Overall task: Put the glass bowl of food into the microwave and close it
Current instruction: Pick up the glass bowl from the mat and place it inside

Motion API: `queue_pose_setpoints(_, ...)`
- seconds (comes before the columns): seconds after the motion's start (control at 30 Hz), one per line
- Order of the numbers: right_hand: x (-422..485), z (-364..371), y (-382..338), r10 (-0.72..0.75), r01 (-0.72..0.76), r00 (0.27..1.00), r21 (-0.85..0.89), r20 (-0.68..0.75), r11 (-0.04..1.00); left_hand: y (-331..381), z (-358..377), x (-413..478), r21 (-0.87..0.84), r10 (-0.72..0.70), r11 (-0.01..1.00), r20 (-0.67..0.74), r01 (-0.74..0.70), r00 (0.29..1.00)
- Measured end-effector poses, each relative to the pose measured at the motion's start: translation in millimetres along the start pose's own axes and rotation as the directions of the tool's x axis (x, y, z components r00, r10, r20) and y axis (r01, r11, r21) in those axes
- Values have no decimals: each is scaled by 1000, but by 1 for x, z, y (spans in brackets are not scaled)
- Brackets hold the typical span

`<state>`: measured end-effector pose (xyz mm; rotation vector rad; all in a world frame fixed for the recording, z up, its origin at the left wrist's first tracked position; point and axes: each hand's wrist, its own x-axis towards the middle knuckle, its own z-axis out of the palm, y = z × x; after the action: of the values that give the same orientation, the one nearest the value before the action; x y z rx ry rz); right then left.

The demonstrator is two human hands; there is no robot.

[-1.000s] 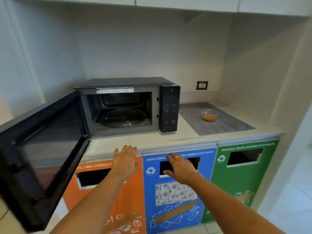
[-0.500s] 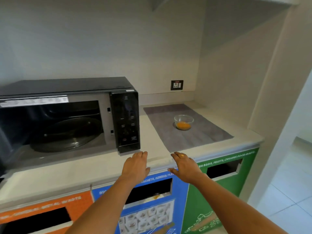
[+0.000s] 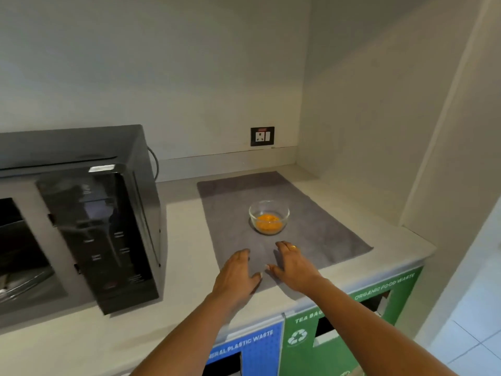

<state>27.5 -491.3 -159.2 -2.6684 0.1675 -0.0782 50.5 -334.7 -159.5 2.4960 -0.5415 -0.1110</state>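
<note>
A small glass bowl (image 3: 269, 217) with orange food in it stands upright on a grey mat (image 3: 311, 240) on the counter. My left hand (image 3: 237, 275) and my right hand (image 3: 291, 264) hover side by side over the mat's near part, just short of the bowl, fingers spread and holding nothing. A ring shows on my right hand. The black microwave (image 3: 103, 226) stands at the left with its cavity open; the glass turntable is partly seen at the frame's left edge. Its door is out of view.
The beige counter (image 3: 184, 213) ends in walls at the back and right. A wall socket (image 3: 262, 136) sits behind the mat. Blue (image 3: 252, 351) and green (image 3: 352, 321) waste bin fronts lie under the counter's front edge. Tiled floor shows at lower right.
The view has swung right, away from the microwave toward the bowl. Both hands have moved from the counter's front edge forward over the mat, closer to the bowl.
</note>
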Motion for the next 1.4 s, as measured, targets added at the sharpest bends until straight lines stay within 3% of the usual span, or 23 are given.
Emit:
queue_pose_setpoints(0.2, 45, -2, 23, 92, -69, 991, 215, -96, 974, 10, 20, 50, -291, -121, 952, -73, 95, 990)
queue_pose_setpoints(0.43, 87, 4, 46, 200, -103, 972, 536, -126, 838, 3, 32, 104, -552, -229, 823, -109, 132, 967)
queue_pose_setpoints(0.8, 124, 3, 61, 8, 97, 989, 677, -151, 729, -1, 41, 144, -701, -145, 713, -126, 15, 981)
queue_pose_setpoints(1.4, 128, 18, 55, 62, 132, 965, 679, -254, 723, 5, 44, 153, -815, -183, 579, -89, 34, 979)
